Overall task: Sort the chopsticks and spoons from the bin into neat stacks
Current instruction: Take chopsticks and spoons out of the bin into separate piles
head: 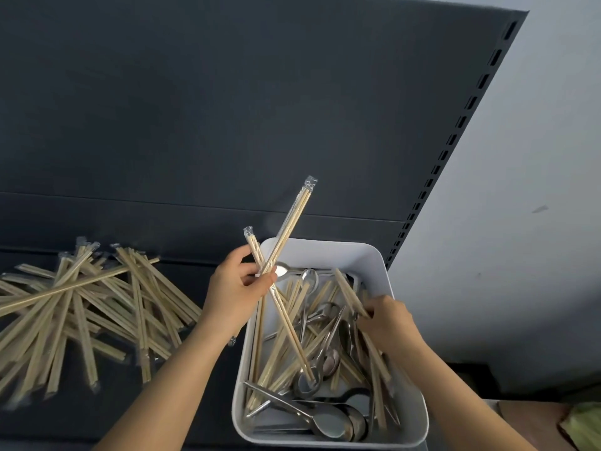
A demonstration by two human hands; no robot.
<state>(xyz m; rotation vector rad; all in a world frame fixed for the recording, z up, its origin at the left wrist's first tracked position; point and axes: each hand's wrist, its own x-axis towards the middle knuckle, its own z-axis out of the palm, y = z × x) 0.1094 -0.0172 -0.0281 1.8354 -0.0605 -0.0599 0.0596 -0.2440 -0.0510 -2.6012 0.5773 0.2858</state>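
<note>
White bin (383, 265), left hand (239, 288) gripping two wrapped chopstick pairs (286, 232)

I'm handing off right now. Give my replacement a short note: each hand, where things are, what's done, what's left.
Left hand: shut on two wrapped chopstick pairs, crossed, held above the bin's far left corner.
Right hand: inside the white bin, fingers closing on another chopstick pair; grip not clear.
Done: a large chopstick pile lies left of the bin, loose and crisscrossed, not yet neat.
Left: the bin still holds many chopsticks and all visible spoons; no spoon stack is in view. Straighten the pile.
</note>
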